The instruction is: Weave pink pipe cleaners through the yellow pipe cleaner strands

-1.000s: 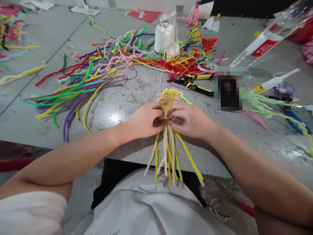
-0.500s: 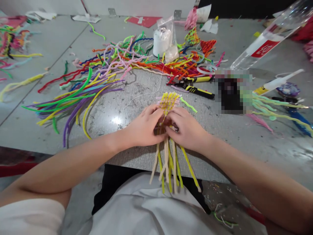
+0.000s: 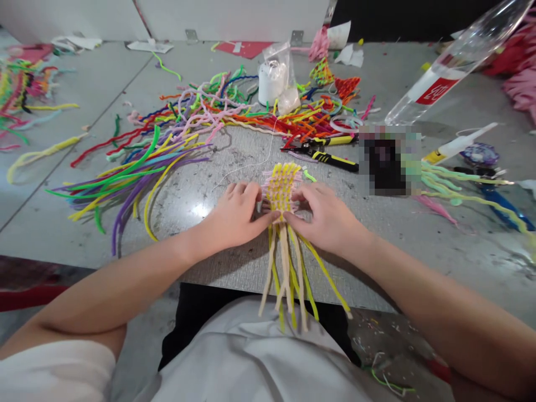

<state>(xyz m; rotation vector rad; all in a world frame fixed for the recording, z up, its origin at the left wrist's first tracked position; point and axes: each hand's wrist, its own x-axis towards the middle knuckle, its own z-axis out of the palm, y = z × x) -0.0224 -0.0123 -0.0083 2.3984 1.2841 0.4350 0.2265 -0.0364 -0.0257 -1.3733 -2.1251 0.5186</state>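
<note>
A small woven piece of yellow and pale pink pipe cleaners (image 3: 283, 187) lies in front of me, its loose yellow and cream ends (image 3: 293, 268) hanging toward my lap past the table edge. My left hand (image 3: 238, 215) pinches its left side, thumb on top near the lower edge and fingers at the rim. From the right, my right hand (image 3: 329, 218) holds it the same way. The two thumb tips almost meet at the lower edge of the weave. A short bright green pipe cleaner (image 3: 309, 175) lies just beyond my right fingers.
Yellow-and-black pliers (image 3: 335, 161) lie beyond my hands. Many coloured pipe cleaners (image 3: 134, 178) spread to the left and back. A white thread spool (image 3: 270, 84) stands behind. To the right are a tilted clear bottle (image 3: 439, 89), a glue syringe (image 3: 456, 146) and a blurred-out patch.
My hands have spread apart and moved down to the lower edge, uncovering more of the weave. The view has tilted slightly upward.
</note>
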